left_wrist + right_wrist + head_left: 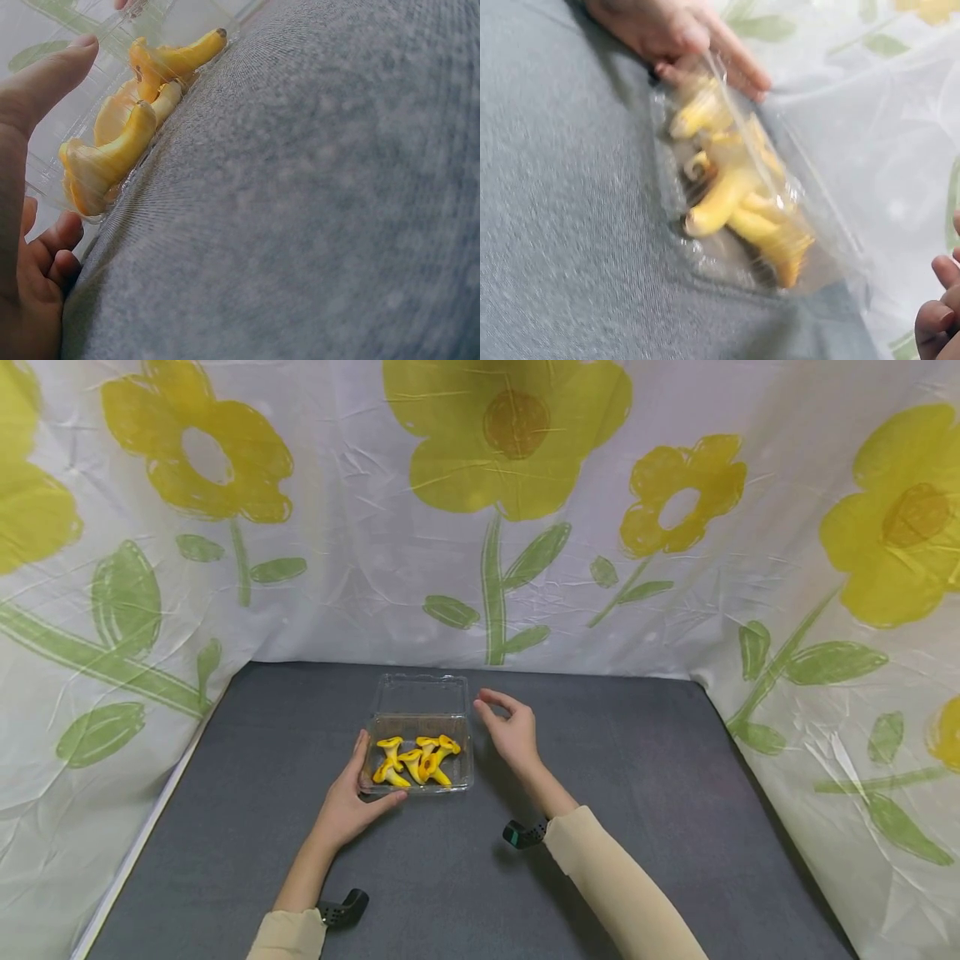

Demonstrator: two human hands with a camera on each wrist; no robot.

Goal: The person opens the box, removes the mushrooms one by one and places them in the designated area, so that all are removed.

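A clear plastic clamshell container (pixel 467 768) lies on the dark table with its lid (pixel 422 695) tipped back, away from the person. Several yellow chanterelle mushrooms (pixel 412 763) with pale and orange parts lie loosely inside. My left hand (pixel 348 802) holds the container at its near left corner, thumb along the front and fingers along the left side. Off to the right of the lid, my right hand (pixel 516 735) hovers with bent fingers, nothing visible in them. The right wrist view shows its fingers (pixel 946 319) apart from the container, which looks blurred there.
Dark grey cloth covers the table (pixel 637 793). White curtains (pixel 337 568) printed with yellow flowers and green leaves enclose the back and both sides. A black wrist strap piece (pixel 343 910) is on the left wrist and another (pixel 523 834) on the right.
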